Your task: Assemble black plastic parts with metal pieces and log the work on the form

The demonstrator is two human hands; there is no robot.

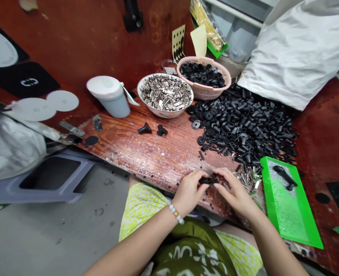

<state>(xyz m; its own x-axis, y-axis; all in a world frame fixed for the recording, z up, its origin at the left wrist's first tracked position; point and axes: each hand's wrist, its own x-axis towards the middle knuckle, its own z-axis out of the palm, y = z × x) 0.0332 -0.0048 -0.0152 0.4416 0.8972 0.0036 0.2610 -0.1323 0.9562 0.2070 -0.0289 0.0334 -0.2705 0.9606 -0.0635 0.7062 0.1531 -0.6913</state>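
Holding entry: small black plastic part (208, 179), short and stubby, pinched between the fingertips of both hands, just above the near edge of the worn red-brown wooden table (146, 153).

- Left hand (188, 191): thumb and forefinger closed on the part's left end, other fingers curled beneath. Ring on one finger, white bead bracelet (175, 213) at the wrist.
- Right hand (235, 193): thumb and forefinger closed on the part's right end, remaining fingers loosely bent over the table.
- Just beyond the right fingers: scatter of small silver metal pins (247, 178).
- Farther out from the right fingertips: large heap of black plastic tubes and discs (252, 122).
- Near the outer side of the right hand: flat bright green plastic tray (287, 214), with one long black piece (284, 177) lying on its far end.
- Well beyond the left fingertips: two loose black flanged parts (144, 129), side by side and apart from the heap.
- Beyond those: white bowl of silver metal clips (169, 113) and pink plastic basket of black round parts (206, 92), close together. Pale blue jug with white lid (110, 96) on the bowl's left.
- Behind the heap: large white sack (296, 53).
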